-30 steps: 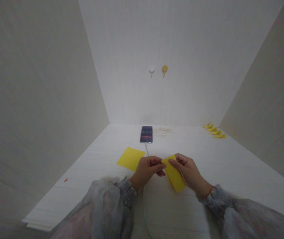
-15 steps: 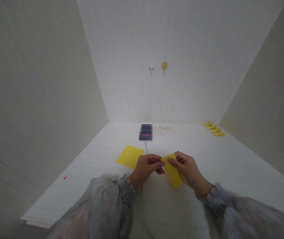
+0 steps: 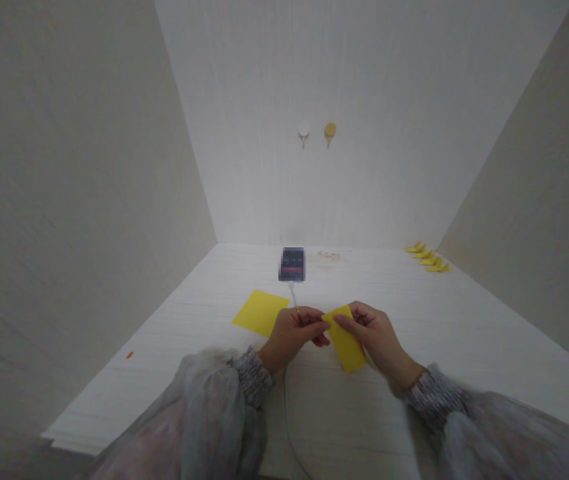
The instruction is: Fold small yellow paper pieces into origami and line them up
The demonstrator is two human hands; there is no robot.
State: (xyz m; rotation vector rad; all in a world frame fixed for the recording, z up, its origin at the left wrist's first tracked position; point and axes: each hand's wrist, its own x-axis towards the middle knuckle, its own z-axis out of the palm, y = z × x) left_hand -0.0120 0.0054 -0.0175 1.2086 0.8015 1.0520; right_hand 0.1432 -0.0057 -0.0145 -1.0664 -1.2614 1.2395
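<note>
A narrow yellow piece of paper (image 3: 347, 347), which looks folded, is held up between my hands over the table. My left hand (image 3: 297, 333) pinches its upper left corner between thumb and fingers. From the other side my right hand (image 3: 372, 333) grips the upper right edge, thumb on the face and fingers behind. The paper's lower end hangs free, tilted down to the right. Partly behind my left hand lies a flat yellow sheet (image 3: 260, 312) on the table.
A phone with a blurred screen (image 3: 292, 265) stands near the back wall, its white cable (image 3: 287, 407) running toward me under my left wrist. Several folded yellow paper pieces (image 3: 428, 257) line the back right corner. Two hooks (image 3: 330, 131) hang on the wall. A small orange bit (image 3: 129, 355) lies left.
Hardly anything differs. The lower end of the held paper has shifted slightly up and left, while both hands keep their grip at the top.
</note>
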